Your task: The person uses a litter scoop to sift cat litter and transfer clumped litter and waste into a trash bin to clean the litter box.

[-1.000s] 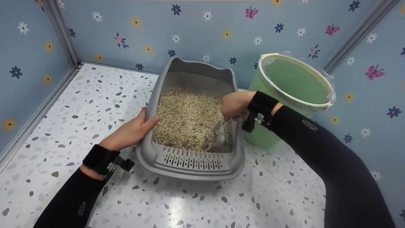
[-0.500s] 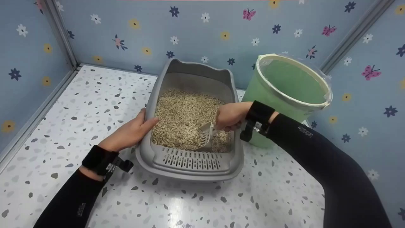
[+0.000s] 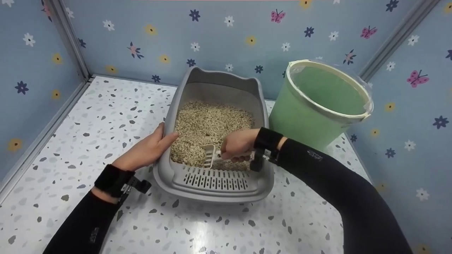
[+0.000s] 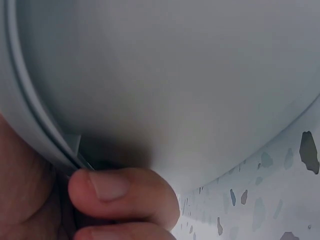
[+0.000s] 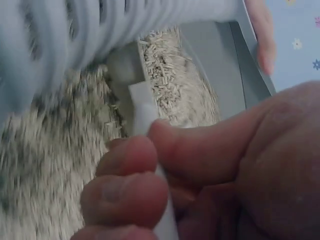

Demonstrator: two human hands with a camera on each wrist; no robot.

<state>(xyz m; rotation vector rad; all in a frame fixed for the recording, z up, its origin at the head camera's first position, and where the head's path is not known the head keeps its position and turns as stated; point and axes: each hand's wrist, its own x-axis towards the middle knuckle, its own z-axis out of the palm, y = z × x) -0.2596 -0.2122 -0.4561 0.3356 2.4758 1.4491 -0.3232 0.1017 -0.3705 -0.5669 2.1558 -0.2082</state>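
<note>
A grey litter box (image 3: 263, 185) with a slotted front ledge lies on the floor, holding beige pellet litter (image 3: 212, 120). My left hand (image 3: 146, 150) grips its left rim, thumb on top; in the left wrist view the fingertips (image 4: 125, 197) curl under the rim. My right hand (image 3: 238, 144) holds a pale slotted litter scoop (image 3: 210, 155) by its handle, fingers and thumb wrapped round it. The scoop's head is partly sunk in litter near the front ledge, pointing left. In the right wrist view the scoop handle (image 5: 167, 220) passes between thumb and fingers.
A green bin (image 3: 300, 116) with a cream rim and clear plastic liner stands right of the litter box, close to it. Blue patterned walls (image 3: 219, 38) enclose the back and both sides. The speckled floor (image 3: 159, 222) spreads in front and to the left.
My right hand has moved left and down, drawing the scoop leftward through the litter along the front ledge. The left hand keeps its grip on the rim.
</note>
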